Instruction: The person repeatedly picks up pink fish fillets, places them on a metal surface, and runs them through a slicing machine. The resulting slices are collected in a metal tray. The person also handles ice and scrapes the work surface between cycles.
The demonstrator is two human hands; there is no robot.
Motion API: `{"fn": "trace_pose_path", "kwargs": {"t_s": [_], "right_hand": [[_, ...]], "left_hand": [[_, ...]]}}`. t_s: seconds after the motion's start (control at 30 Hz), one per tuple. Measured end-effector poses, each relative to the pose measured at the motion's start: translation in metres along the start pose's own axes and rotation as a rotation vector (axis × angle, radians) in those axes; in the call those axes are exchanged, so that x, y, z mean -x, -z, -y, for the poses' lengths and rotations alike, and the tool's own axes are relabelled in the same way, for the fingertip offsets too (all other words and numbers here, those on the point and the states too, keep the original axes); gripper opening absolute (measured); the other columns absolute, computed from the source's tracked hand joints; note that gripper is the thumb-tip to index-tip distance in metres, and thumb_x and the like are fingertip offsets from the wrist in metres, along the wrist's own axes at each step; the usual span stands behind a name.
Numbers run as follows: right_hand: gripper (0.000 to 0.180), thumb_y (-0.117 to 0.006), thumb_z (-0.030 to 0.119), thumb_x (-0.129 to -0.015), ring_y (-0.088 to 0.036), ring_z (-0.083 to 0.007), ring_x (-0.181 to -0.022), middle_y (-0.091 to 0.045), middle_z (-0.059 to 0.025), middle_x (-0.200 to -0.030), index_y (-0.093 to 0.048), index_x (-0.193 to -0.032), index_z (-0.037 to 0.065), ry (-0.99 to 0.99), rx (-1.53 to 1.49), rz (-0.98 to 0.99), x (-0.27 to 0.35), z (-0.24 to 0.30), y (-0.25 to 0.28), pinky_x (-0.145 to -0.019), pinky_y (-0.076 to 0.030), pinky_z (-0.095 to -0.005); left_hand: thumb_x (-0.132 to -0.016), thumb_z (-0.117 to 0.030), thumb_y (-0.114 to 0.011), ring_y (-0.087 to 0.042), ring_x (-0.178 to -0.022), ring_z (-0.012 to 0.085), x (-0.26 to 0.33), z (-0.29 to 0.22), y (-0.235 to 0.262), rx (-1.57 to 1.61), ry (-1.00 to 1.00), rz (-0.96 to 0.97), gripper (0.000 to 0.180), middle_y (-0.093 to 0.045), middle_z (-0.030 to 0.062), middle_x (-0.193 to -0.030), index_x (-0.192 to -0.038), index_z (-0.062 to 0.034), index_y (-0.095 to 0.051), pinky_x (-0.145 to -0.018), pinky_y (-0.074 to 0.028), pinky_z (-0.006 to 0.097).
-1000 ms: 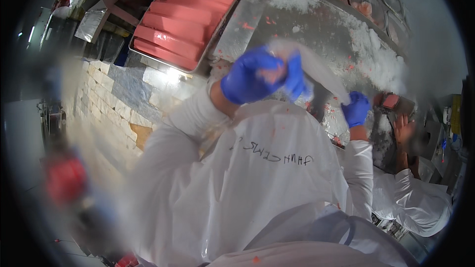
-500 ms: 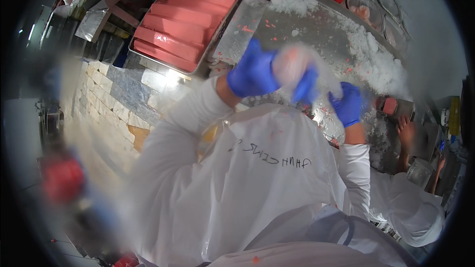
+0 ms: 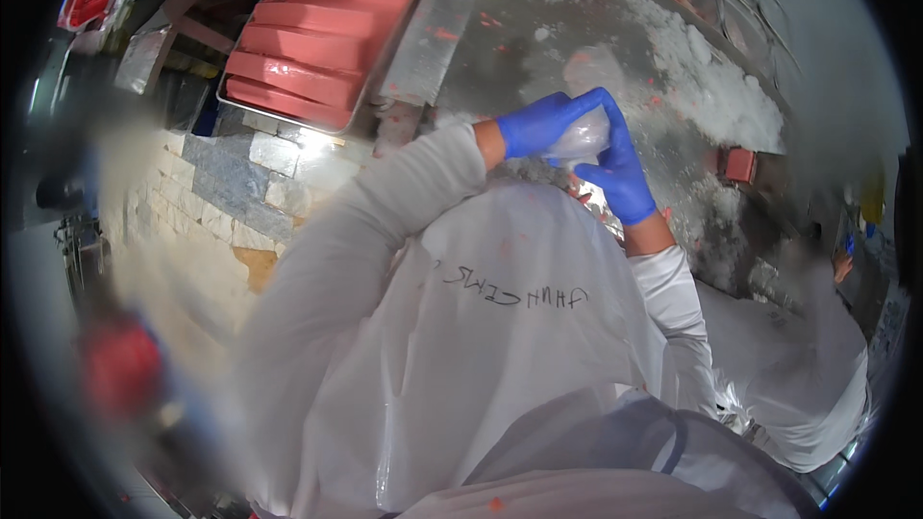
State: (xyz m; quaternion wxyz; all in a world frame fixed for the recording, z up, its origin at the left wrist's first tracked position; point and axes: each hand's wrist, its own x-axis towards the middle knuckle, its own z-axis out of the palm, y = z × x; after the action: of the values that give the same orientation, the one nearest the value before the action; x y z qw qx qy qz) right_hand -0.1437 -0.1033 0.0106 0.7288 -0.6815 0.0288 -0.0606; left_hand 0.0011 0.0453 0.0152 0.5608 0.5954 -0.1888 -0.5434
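Note:
In front of my apron, over the metal table, both blue-gloved hands are closed on a clear plastic bag (image 3: 581, 137). My left hand (image 3: 535, 125) grips its left side, its fingers reaching toward the right fingertips. Around the right side curves my right hand (image 3: 623, 173), with the thumb near the bag's lower edge. Beyond my fingers, a see-through, faintly pink part of what seems to be the same bag (image 3: 591, 71) sticks out. What it holds cannot be made out.
A metal tray (image 3: 361, 120) of long pink slabs (image 3: 300, 62) stands at the upper left. Crushed ice (image 3: 716, 86) and pink scraps lie across the metal table (image 3: 500, 48). Near a pink block (image 3: 739, 164) at right, another person in white (image 3: 793, 365) works.
The blurred bag has come to rest between my hands. My right hand, apart and to the right before, has moved left and closed on it. The other person's arm has drawn back.

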Motion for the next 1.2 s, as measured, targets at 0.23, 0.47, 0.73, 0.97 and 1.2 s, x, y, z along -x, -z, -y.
{"fn": "trace_pose_path", "kwargs": {"t_s": [0.23, 0.47, 0.73, 0.97, 1.2], "right_hand": [[0.041, -0.08, 0.006, -0.078, -0.067, -0.0295, -0.122, -0.071, -0.0176, -0.119, -0.071, -0.118, 0.002, 0.027, 0.61, -0.313, 0.006, -0.014, 0.016, -0.105, -0.052, -0.0381], [0.037, -0.082, 0.005, -0.077, -0.069, -0.0133, -0.101, -0.074, -0.0069, -0.114, -0.074, -0.113, 0.0, -0.076, 0.183, -0.071, 0.021, 0.032, 0.013, -0.092, -0.055, -0.0295], [0.055, -0.072, 0.008, -0.084, -0.061, -0.0123, -0.115, -0.066, -0.0065, -0.124, -0.059, -0.137, 0.005, -0.26, -0.372, -0.104, 0.053, 0.017, 0.042, -0.101, -0.05, -0.0324], [0.062, -0.079, 0.01, -0.089, -0.059, -0.0222, -0.126, -0.063, -0.0131, -0.135, -0.054, -0.144, -0.001, 0.211, 0.439, -0.464, 0.084, 0.04, 0.139, -0.107, -0.048, -0.0382], [0.06, -0.074, 0.029, -0.096, -0.062, -0.0232, -0.124, -0.063, -0.0113, -0.14, -0.056, -0.147, 0.004, 0.524, 1.03, -0.976, 0.099, 0.251, 0.35, -0.109, -0.047, -0.0386]], "left_hand": [[-0.082, -0.025, -0.088, -0.068, -0.096, 0.0217, -0.002, 0.009, -0.002, -0.794, -0.654, -0.229, 0.054, -0.07, 0.01, -0.106, -0.124, -0.0031, -0.061, -0.085, -0.054, 0.039], [-0.083, -0.011, -0.08, -0.068, -0.096, 0.0223, -0.023, 0.012, -0.005, -0.478, -0.511, -0.185, 0.038, -0.071, 0.0128, -0.105, -0.115, -0.0058, -0.06, -0.085, -0.053, 0.038], [-0.09, -0.014, -0.078, -0.07, -0.11, 0.0201, -0.055, 0.048, -0.016, -0.544, -0.435, 0.113, 0.045, -0.073, 0.0085, -0.117, -0.131, -0.0049, -0.062, -0.097, -0.052, 0.034], [-0.092, -0.024, -0.08, -0.066, -0.097, 0.0138, -0.077, 0.026, -0.053, -0.432, -0.252, 0.344, 0.051, -0.069, 0.003, -0.106, -0.136, -0.0075, -0.062, -0.089, -0.054, 0.032], [-0.097, -0.018, -0.076, -0.06, -0.086, 0.0087, -0.126, 0.028, -0.078, -0.491, -0.089, 0.319, 0.036, -0.065, -0.0018, -0.094, -0.129, -0.0084, -0.065, -0.086, -0.051, 0.029]]}}
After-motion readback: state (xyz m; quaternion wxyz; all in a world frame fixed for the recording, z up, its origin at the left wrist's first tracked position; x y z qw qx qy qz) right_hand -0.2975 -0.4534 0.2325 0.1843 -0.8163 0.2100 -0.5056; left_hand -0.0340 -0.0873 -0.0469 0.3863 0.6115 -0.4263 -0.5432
